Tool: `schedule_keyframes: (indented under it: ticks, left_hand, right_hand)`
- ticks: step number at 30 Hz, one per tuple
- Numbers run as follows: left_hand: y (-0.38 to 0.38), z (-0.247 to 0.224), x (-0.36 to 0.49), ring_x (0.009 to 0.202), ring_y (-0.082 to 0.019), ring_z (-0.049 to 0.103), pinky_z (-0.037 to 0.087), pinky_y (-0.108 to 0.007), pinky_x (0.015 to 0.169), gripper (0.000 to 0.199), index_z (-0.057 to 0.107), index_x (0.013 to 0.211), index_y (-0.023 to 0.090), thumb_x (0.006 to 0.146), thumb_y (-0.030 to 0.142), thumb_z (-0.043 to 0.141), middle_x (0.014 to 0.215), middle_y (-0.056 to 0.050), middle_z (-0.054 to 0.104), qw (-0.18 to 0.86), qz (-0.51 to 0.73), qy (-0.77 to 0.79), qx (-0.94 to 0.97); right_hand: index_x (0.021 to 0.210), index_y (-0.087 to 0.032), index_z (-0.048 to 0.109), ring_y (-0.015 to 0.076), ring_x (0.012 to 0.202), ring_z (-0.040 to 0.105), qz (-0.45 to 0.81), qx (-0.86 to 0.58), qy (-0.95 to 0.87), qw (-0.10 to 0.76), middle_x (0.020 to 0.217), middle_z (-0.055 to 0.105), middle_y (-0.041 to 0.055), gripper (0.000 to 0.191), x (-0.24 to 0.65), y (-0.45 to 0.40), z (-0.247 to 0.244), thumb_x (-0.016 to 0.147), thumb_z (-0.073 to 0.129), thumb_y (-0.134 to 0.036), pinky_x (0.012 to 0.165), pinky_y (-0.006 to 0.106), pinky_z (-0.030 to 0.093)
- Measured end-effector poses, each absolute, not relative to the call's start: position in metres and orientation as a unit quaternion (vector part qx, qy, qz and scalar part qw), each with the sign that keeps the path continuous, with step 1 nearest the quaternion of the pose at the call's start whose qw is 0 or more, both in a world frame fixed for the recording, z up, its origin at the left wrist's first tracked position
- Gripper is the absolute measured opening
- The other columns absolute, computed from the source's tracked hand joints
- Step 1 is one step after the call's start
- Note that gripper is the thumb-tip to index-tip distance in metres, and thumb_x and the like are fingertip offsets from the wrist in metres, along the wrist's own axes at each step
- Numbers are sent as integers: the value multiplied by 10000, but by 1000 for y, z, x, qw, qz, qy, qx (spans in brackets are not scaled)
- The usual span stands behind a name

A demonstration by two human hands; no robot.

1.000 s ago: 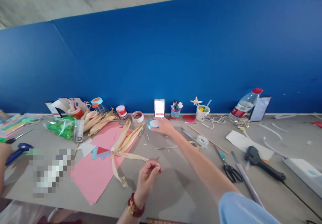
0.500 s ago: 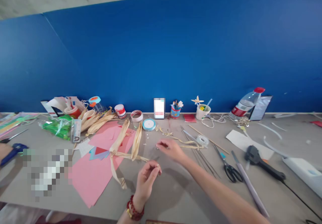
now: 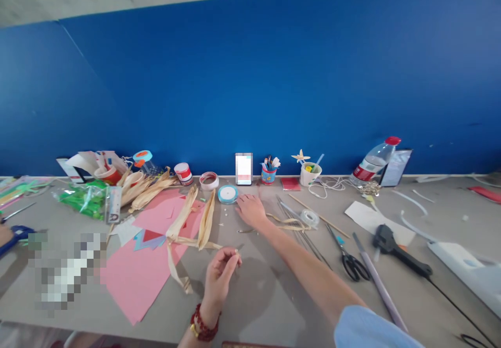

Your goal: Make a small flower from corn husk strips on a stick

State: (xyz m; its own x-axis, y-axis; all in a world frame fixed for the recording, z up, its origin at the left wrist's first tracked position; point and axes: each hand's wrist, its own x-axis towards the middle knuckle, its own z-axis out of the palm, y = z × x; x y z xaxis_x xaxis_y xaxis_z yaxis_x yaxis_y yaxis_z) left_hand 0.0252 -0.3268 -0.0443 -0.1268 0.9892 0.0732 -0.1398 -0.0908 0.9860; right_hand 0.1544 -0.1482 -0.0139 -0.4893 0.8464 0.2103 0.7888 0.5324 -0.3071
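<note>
My left hand [image 3: 219,277], with a red beaded bracelet [image 3: 204,324] at the wrist, is pinched closed above the near table. A tiny pale bit shows at its fingertips, too small to name. My right hand [image 3: 252,211] reaches forward, palm down, fingers stretched onto the tabletop just right of a blue-rimmed ribbon spool [image 3: 227,194]. Small husk pieces that lay there are covered by it. Left of my hands, dried corn husks [image 3: 205,223] lie partly on pink paper [image 3: 135,280]. Husk strips [image 3: 291,224] lie right of my right wrist.
Black scissors [image 3: 354,267], a glue gun [image 3: 403,254], thin sticks [image 3: 319,215] and a clear tape roll [image 3: 309,218] lie to the right. A bottle [image 3: 373,163], a pen cup [image 3: 269,175] and a phone [image 3: 243,169] stand along the blue partition. Another person's hand [image 3: 6,236] is far left.
My right hand has moved forward and slightly left, from above the table middle to beside the ribbon spool, its fingers stretching out. My left hand stays pinched. The view has shifted slightly.
</note>
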Motion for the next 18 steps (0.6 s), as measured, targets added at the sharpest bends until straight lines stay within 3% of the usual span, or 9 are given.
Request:
schedule_keyframes:
  ticks: [4, 6, 8, 12, 15, 18]
  left_hand:
    - [-329, -44, 24, 692, -143, 569, 464, -248, 677, 205, 639, 851, 170, 875, 373, 650, 716, -18, 627, 493, 580, 471, 446]
    - [-330, -42, 26, 671, -132, 551, 453, -236, 653, 200, 636, 848, 174, 882, 372, 643, 709, -13, 620, 507, 574, 463, 446]
    - [-331, -39, 29, 652, -125, 532, 441, -227, 631, 203, 636, 835, 176, 885, 373, 638, 701, -11, 612, 523, 567, 453, 447]
    - [-331, -35, 34, 667, -136, 545, 450, -238, 644, 217, 638, 805, 172, 878, 377, 640, 711, -23, 612, 540, 549, 436, 465]
    - [-331, -37, 34, 667, -143, 548, 451, -246, 648, 247, 640, 771, 163, 872, 389, 642, 705, -29, 604, 522, 543, 442, 487]
    - [-331, -40, 30, 667, -138, 533, 440, -240, 645, 256, 639, 779, 161, 874, 399, 640, 708, -25, 590, 504, 546, 457, 489]
  right_hand:
    - [1110, -132, 666, 298, 1143, 578, 50, -468, -871, 140, 1210, 661, 180, 242, 154, -171, -20, 915, 578, -244, 1065, 471, 324]
    - [1059, -166, 686, 273, 1103, 598, 46, -456, -880, 126, 1139, 692, 137, 203, 169, -192, -23, 929, 562, -259, 1090, 451, 294]
    - [1007, -209, 700, 228, 1038, 621, 51, -451, -884, 111, 1070, 710, 83, 195, 187, -203, -23, 951, 531, -288, 1055, 379, 340]
    - [1143, -196, 653, 209, 1073, 603, 48, -504, -856, 101, 1182, 665, 104, 292, 209, -172, -18, 1006, 397, -226, 933, 306, 421]
    - [1219, -114, 602, 242, 1188, 543, 37, -542, -833, 103, 1293, 602, 166, 301, 206, -120, -14, 999, 402, -159, 971, 331, 407]
    - [1235, -115, 587, 263, 1194, 550, 32, -554, -825, 101, 1317, 584, 147, 288, 194, -88, -14, 986, 514, -239, 1000, 420, 423]
